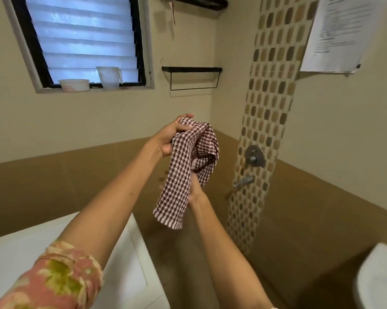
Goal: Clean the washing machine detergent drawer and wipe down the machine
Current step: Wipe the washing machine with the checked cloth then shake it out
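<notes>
A red-and-white checked cloth (183, 172) hangs in the air in front of me. My left hand (170, 137) grips its top end, fingers curled round the bunched fabric. My right hand (194, 186) holds the cloth lower down and is partly hidden behind it. The white top of the washing machine (125, 259) fills the lower left, below my left forearm. The detergent drawer is not in view.
A wall tap and mixer knob (254, 156) sit on the mosaic tile strip to the right. A white toilet or basin edge (379, 279) is at the lower right. Two plastic containers (109, 78) stand on the window sill. A black wall rack (191, 76) hangs above.
</notes>
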